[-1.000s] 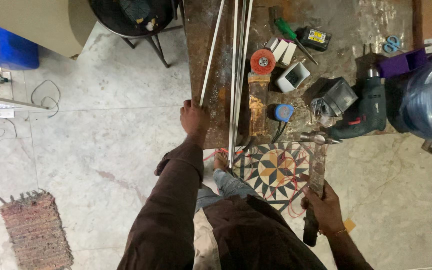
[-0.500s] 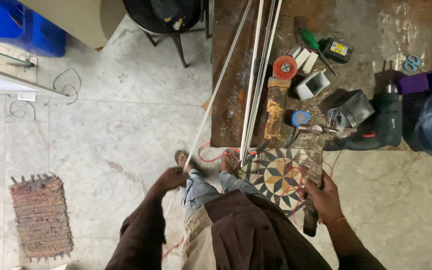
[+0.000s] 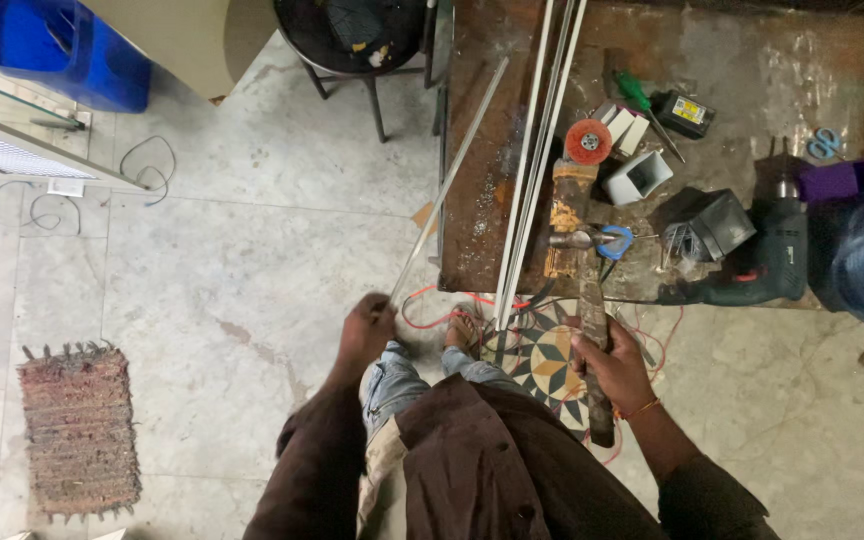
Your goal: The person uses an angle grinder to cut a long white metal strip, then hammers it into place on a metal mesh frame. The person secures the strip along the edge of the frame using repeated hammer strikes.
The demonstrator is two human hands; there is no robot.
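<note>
Currently: left hand (image 3: 364, 330) grips thin metal rod (image 3: 449, 180) at its near end; long, light, likely whippy. Right hand (image 3: 612, 362) clasps rusty bar (image 3: 592, 300).

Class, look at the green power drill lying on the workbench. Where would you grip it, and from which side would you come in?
Probably the handle of the green power drill, from the bench's near edge. The drill lies on its side on the workbench, handle end towards that edge, a grey box close on its left and a purple object on its right, so that approach looks the least crowded.
</note>
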